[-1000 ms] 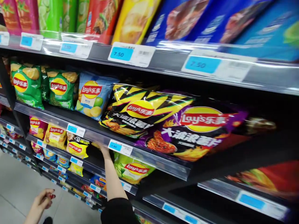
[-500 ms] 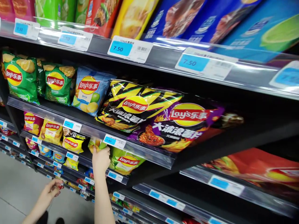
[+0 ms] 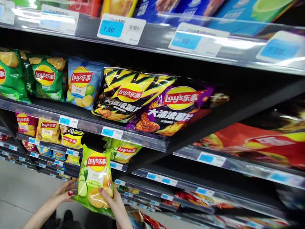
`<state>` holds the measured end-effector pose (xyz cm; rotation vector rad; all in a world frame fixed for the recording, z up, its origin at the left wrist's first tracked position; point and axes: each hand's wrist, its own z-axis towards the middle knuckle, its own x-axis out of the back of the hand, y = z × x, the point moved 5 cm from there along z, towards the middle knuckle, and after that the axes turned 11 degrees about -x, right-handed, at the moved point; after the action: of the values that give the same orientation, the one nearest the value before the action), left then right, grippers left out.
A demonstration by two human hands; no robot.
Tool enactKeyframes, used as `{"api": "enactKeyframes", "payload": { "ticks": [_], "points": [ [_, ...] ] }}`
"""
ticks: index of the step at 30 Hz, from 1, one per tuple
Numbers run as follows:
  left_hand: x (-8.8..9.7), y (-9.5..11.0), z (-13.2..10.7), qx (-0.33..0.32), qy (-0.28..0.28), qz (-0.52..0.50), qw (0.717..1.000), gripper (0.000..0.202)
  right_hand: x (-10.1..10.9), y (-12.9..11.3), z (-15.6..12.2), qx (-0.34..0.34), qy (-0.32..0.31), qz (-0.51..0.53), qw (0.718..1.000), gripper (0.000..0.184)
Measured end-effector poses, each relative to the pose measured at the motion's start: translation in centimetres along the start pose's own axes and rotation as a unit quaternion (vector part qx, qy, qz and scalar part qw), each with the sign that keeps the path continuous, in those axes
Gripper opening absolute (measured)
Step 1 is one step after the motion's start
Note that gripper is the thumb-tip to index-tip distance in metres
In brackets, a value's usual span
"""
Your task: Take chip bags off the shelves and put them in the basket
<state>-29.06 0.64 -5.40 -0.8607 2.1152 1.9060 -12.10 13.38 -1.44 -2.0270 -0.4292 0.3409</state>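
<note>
A green Lay's bag of potato chips (image 3: 97, 178), printed with cucumber slices and chips, is held upright in front of the shelves. My right hand (image 3: 116, 200) grips its lower right side, thumb across the front and the other fingers hidden behind. By the bag's left edge is my left hand (image 3: 65, 191), fingers stretched toward it and loosely apart; whether they touch it I cannot tell. Behind the held bag, a second green Lay's bag (image 3: 124, 150) leans on the shelf, beside a dark gap.
Above runs a shelf with a black-and-yellow chip bag (image 3: 130, 93), a purple-and-black bag (image 3: 178, 101) and a blue bag (image 3: 82, 82). A clear shelf edge (image 3: 143, 139) with price tags juts out over the lower rows. Grey floor (image 3: 16, 197) shows at lower left.
My right hand has pulled the green chip bag off the lower shelf and brought it down toward me. My left hand has moved right, up to the bag. The view has shifted slightly.
</note>
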Motion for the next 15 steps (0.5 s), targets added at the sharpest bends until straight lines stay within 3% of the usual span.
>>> {"api": "enactKeyframes", "payload": {
  "ticks": [2,7,15],
  "points": [
    [-1.7,0.6,-0.2,0.002,-0.039,-0.026,0.999,0.069,-1.0,1.1,-0.9,-0.017,-0.058,0.044,0.997,0.059],
    [-3.1,2.9,-1.2,0.05,0.048,-0.024,0.997,0.065,-2.5,0.0,-3.1,0.023,-0.093,0.011,0.995,0.055],
    [-4.1,6.1,-0.8,0.042,0.054,0.057,0.996,0.057,-2.5,-1.2,-3.7,0.012,-0.112,-0.041,0.993,0.049]
  ]
}}
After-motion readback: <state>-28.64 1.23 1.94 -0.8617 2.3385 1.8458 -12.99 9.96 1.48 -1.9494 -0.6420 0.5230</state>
